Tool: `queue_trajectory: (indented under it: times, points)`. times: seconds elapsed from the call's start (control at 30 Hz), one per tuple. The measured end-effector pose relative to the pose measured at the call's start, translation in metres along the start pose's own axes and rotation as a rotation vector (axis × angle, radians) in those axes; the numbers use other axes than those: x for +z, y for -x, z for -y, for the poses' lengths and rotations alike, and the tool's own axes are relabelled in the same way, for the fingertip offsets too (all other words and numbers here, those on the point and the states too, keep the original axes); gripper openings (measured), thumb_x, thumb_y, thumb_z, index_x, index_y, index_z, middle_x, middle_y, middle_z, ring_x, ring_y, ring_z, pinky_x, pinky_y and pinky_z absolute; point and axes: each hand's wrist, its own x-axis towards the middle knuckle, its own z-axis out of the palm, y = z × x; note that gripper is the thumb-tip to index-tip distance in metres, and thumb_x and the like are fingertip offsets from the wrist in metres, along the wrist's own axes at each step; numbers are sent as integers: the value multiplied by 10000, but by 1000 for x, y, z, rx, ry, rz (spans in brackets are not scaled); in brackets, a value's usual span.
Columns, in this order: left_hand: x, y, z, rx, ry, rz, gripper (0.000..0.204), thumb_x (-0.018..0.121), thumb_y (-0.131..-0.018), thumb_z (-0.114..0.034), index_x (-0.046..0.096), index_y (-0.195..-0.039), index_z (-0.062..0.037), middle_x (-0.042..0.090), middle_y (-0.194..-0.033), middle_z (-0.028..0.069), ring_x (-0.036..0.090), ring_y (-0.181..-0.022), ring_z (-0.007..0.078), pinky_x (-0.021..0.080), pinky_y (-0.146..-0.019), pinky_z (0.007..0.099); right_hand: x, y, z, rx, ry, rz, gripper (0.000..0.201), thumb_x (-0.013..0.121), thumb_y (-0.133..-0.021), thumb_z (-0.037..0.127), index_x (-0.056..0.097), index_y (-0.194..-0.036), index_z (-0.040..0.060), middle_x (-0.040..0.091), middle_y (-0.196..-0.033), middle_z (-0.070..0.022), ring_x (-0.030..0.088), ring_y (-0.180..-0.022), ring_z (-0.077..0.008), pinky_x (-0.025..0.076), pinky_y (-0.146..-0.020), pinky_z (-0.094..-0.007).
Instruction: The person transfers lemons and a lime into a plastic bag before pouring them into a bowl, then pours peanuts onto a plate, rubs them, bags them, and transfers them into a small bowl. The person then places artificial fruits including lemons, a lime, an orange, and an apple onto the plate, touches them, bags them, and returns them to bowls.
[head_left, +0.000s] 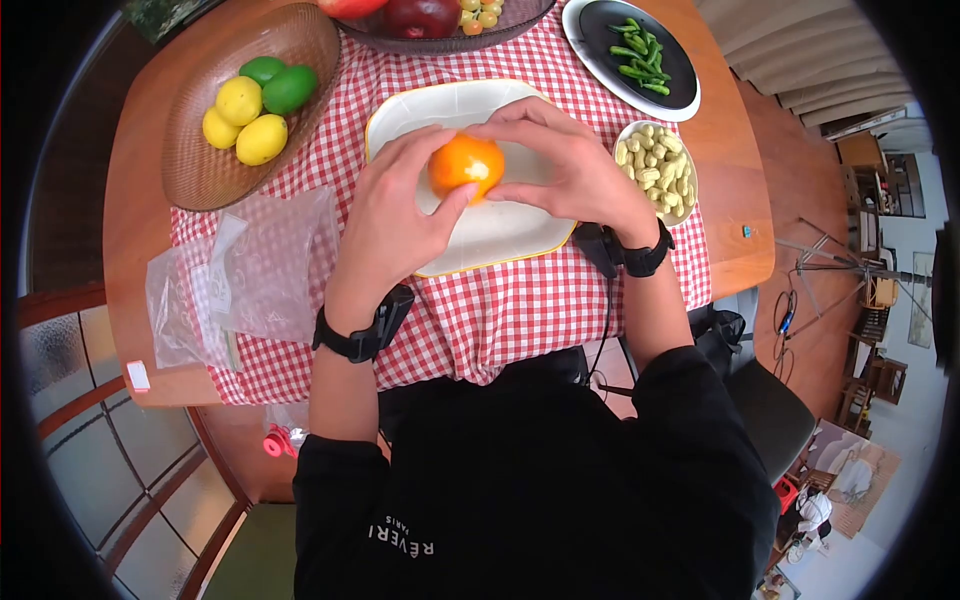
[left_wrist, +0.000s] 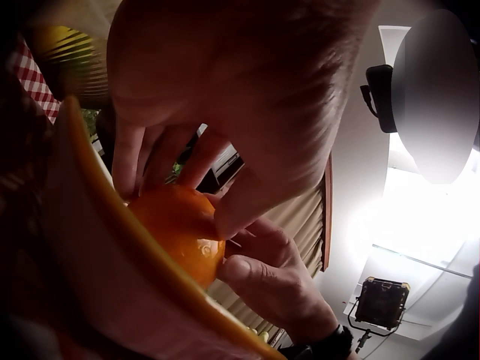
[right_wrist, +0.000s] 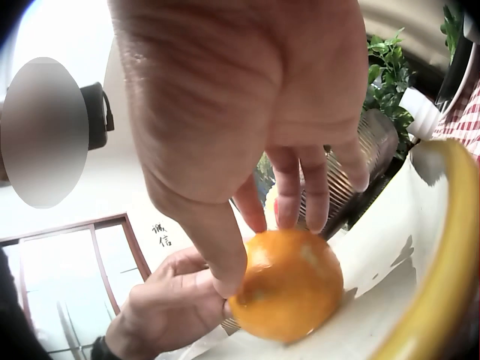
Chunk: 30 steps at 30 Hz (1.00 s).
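Note:
A shiny orange (head_left: 466,165) is held between both hands over a white dish (head_left: 505,240) with a yellow rim. From the left side my left hand (head_left: 395,215) grips it, thumb at the near side and fingers curving round behind. My right hand (head_left: 570,170) holds the opposite side, with the thumb low and the forefinger over the top. In the right wrist view the skin of the orange (right_wrist: 289,289) looks whole, and the fruit sits low, right at the dish's floor. The left wrist view has the dish's rim (left_wrist: 142,232) covering part of the fruit.
Left stands a brown basket (head_left: 185,150) with lemons (head_left: 262,140) and green fruits (head_left: 290,90); a clear plastic bag (head_left: 270,265) lies nearer. Right are a bowl of peanuts (head_left: 657,170) and a plate of green peppers (head_left: 640,55). A fruit bowl (head_left: 450,42) stands behind.

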Motion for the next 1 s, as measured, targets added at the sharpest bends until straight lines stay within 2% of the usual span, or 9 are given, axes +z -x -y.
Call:
queue_trajectory:
  times: [0.1,0.23,0.3,0.4,0.63,0.7,0.8,0.9,1.0]
  points:
    - [-4,-2,-4,-157,91,42,571,849,-839,-68,627,-1362,-9,691,-1278,175,692,-1208,350,589,-999,435,-3,0,2,57,71,-7,629,926,-768,252,719,-1337,78,703,-1225,-121,671,-1157,-339,545,-1022,-417]
    - [-8,1,-7,-141,154,109,659,852,-827,-60,592,-1432,-28,660,-1302,175,673,-1220,347,572,-1017,430,3,2,-4,34,119,44,649,932,-758,266,714,-1331,52,732,-1238,-149,672,-1172,-356,533,-1043,-446]
    - [-7,3,-11,-115,-50,186,732,862,-804,-55,575,-1478,-47,620,-1323,165,645,-1232,347,547,-1034,422,2,-1,1,79,108,88,662,940,-740,270,717,-1318,39,747,-1238,-163,664,-1188,-375,519,-1059,-468]
    - [-6,3,-8,-60,-28,141,780,863,-790,-55,561,-1509,-61,595,-1331,160,619,-1241,356,520,-1050,425,3,0,-5,5,130,64,674,939,-733,253,711,-1334,49,736,-1250,-164,663,-1185,-377,516,-1062,-466]
    - [-3,3,-6,-32,-21,83,761,867,-793,-81,574,-1495,-61,604,-1325,160,634,-1227,367,519,-1047,424,1,0,1,-45,155,75,703,930,-757,272,683,-1377,51,712,-1287,-184,675,-1163,-378,521,-1040,-453]
    - [-5,3,-9,-17,-56,80,680,862,-795,-48,601,-1423,-48,613,-1317,155,648,-1224,346,553,-1036,408,-4,1,-1,45,131,-41,642,909,-802,316,701,-1341,36,725,-1248,-196,683,-1153,-386,530,-1026,-458]
    - [1,-1,-2,-81,107,17,583,846,-797,3,613,-1330,-36,620,-1320,151,655,-1225,327,588,-1024,400,-8,0,-1,157,132,7,590,890,-834,346,721,-1297,21,741,-1203,-202,690,-1141,-396,536,-1026,-464]
    - [-2,-1,-7,-62,61,49,524,830,-798,44,609,-1267,-32,633,-1310,149,662,-1222,307,613,-1008,390,1,0,0,128,168,-24,544,899,-815,336,748,-1228,15,756,-1163,-196,698,-1128,-395,538,-1029,-461]
    - [0,-1,-8,-61,151,26,586,850,-795,8,607,-1327,-27,649,-1316,157,663,-1220,325,598,-1016,404,-1,-2,4,51,132,26,582,909,-794,335,729,-1255,28,744,-1204,-173,688,-1153,-392,537,-1036,-459]
